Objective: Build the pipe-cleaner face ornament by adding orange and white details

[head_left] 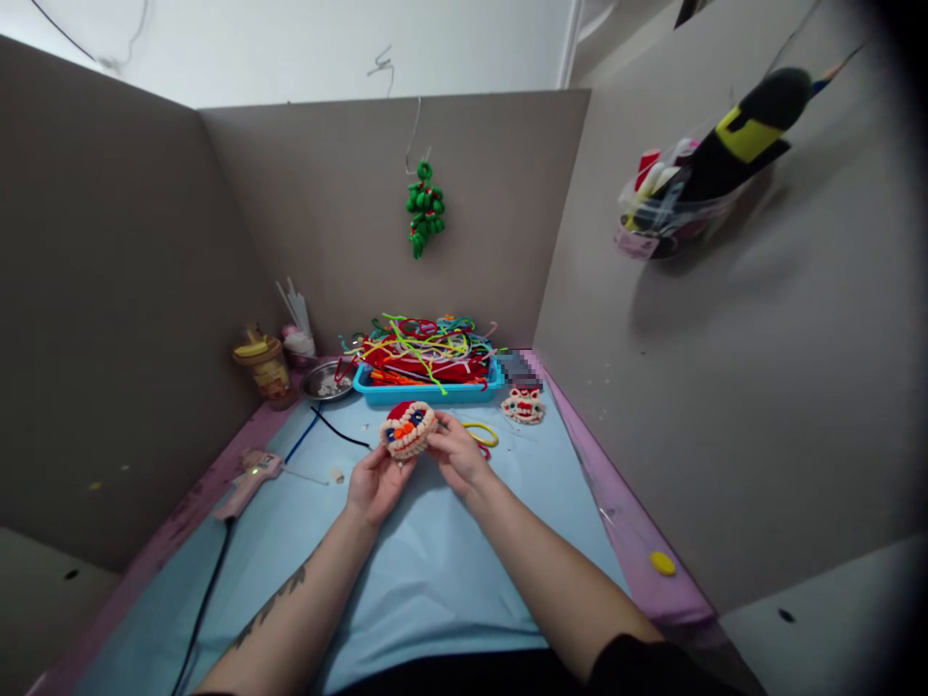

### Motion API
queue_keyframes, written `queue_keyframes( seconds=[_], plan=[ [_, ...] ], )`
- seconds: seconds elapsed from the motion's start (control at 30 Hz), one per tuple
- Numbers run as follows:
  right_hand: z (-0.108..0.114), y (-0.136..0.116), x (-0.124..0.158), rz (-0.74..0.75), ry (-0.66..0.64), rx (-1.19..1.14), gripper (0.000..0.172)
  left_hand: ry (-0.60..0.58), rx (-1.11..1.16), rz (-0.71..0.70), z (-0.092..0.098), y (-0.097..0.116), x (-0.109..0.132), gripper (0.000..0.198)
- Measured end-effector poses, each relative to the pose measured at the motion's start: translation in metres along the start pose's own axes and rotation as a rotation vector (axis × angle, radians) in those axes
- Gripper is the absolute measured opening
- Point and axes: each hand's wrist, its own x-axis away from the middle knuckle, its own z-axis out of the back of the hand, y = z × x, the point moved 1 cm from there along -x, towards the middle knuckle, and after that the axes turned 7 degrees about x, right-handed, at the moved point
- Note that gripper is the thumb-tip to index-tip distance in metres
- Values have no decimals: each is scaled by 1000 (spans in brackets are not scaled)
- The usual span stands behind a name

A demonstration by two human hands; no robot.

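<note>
Between my two hands, above the blue cloth, is a cream and red fuzzy piece (408,430) with blue eye shapes and an orange middle. My left hand (378,483) holds its lower left edge, fingers closed around it. On its right edge, the fingers of my right hand (458,452) grip it. Yellow-handled scissors (481,434) lie just beyond my right hand, partly hidden by it. A similar cream and red face piece (523,406) rests on the cloth at the back right.
A blue tray (427,391) heaped with colourful pipe cleaners stands at the back, beside a metal bowl (328,381). At left lie a pink glue gun (250,483) and black cord; a cup (265,367) stands behind. Grey partitions enclose the table.
</note>
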Motion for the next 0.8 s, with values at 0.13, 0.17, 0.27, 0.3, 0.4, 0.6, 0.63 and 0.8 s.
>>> queue_keyframes(
  seconds=[0.13, 0.17, 0.27, 0.3, 0.4, 0.6, 0.63, 0.8],
  plan=[
    [1, -16, 4, 30, -84, -72, 49, 21, -96, 62, -7, -3, 3, 32],
    [2, -20, 6, 21, -109, -75, 50, 9, -115, 69, -9, -2, 4, 30],
    [5, -32, 10, -26, -180, -3, 54, -61, -172, 98, -18, 0, 10, 38],
    [6, -34, 11, -46, -200, 51, 55, -87, -199, 130, -19, 0, 12, 41],
    [9, -37, 13, -93, -249, 218, 54, -141, -270, 228, -18, -1, 14, 45],
    [11, -31, 13, -76, -321, 404, 50, -129, -332, 159, -10, -5, 12, 30],
    [12, -30, 13, -58, -321, 428, 48, -113, -355, 96, -9, -3, 11, 24],
    [15, -30, 11, -17, -372, 503, 42, -153, -553, 27, -10, 9, 15, 18]
  ],
)
